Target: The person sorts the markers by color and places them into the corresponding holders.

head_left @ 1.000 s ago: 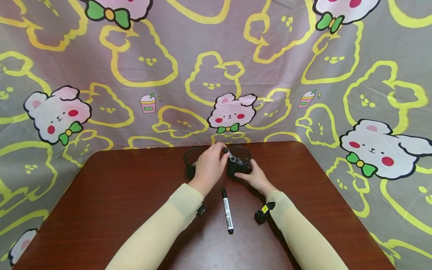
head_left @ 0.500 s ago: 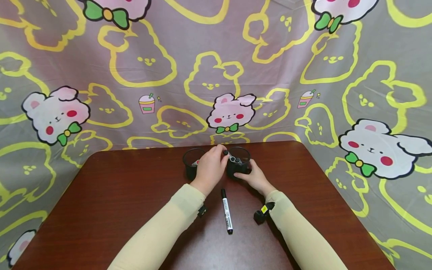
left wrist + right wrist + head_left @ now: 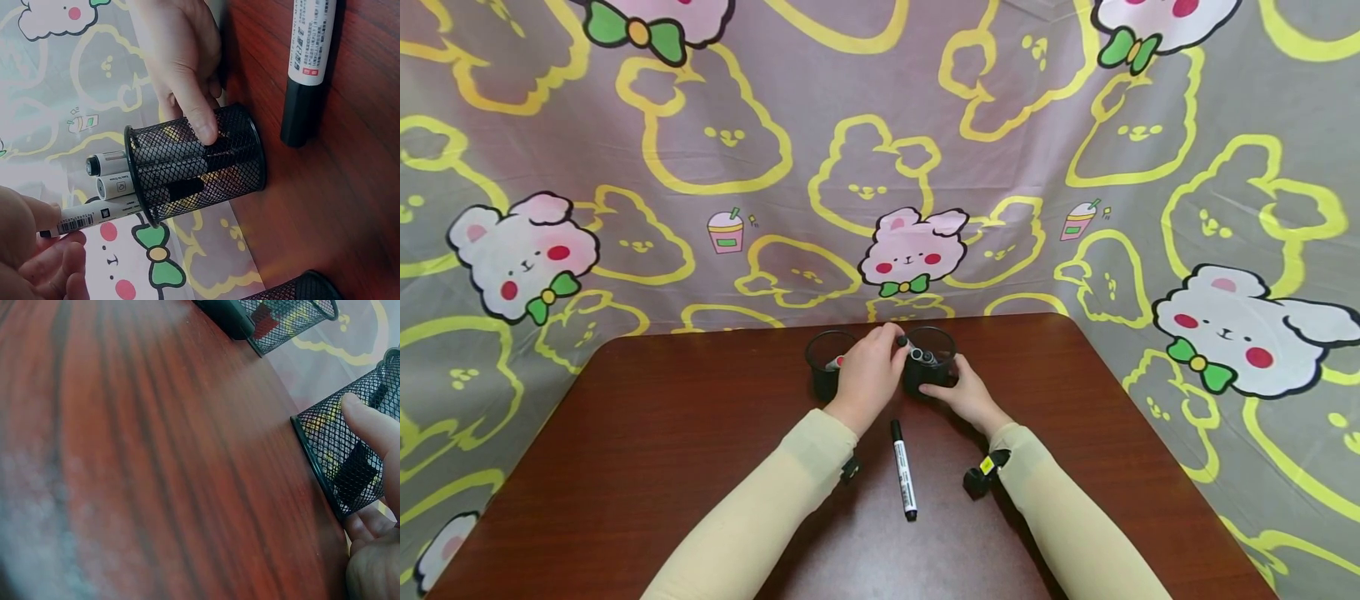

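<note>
In the head view my right hand [image 3: 973,402] grips a black mesh pen holder [image 3: 925,385], thumb at the front. Several white markers with dark ends stick out of it. My left hand [image 3: 867,373], over the holder's left side, pinches one marker [image 3: 100,214] near its outer end between thumb and fingers; its other end is inside the mesh. Two other markers [image 3: 112,186] lean beside it. The right wrist view has the right thumb [image 3: 369,422] pressed on the mesh wall, with a dark cap showing through.
A second mesh pen holder [image 3: 823,385] stands to the left, partly behind the left hand, with a red-ended marker [image 3: 835,362] inside. A black-capped white marker [image 3: 904,475] lies on the brown table [image 3: 700,442]. A patterned cloth [image 3: 1015,250] hangs behind.
The left hand and the pinched marker's end have sunk slightly. More of the red-ended marker in the left holder shows than a second ago. The right hand keeps its grip.
</note>
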A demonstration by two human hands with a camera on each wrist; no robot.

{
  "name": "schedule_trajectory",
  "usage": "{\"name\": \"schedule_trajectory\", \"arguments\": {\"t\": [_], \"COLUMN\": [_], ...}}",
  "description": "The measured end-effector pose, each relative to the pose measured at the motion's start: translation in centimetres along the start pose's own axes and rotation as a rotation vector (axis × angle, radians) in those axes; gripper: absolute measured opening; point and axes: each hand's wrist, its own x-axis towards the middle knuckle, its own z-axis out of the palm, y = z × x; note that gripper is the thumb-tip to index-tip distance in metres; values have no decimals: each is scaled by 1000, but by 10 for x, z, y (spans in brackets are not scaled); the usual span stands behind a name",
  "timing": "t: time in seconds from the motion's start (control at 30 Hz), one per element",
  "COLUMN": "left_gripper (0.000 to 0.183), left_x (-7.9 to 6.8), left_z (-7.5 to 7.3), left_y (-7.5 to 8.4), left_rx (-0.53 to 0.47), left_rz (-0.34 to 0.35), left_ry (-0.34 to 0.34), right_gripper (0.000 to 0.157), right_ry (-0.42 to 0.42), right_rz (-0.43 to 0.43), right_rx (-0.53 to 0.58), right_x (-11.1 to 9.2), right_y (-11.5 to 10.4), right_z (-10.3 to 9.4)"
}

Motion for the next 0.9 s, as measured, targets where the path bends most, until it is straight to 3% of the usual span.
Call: {"name": "schedule_trajectory", "arguments": {"t": [0.9], "left_gripper": [19], "left_x": [1], "left_z": [15], "left_y": [-1], "left_rx": [16], "left_rz": [-10], "left_ry": [-73], "right_gripper": [77], "right_ry": [7], "right_rz": [3], "right_rx": [15], "right_x": [4], "right_y": [4], "right_z": [2]}}
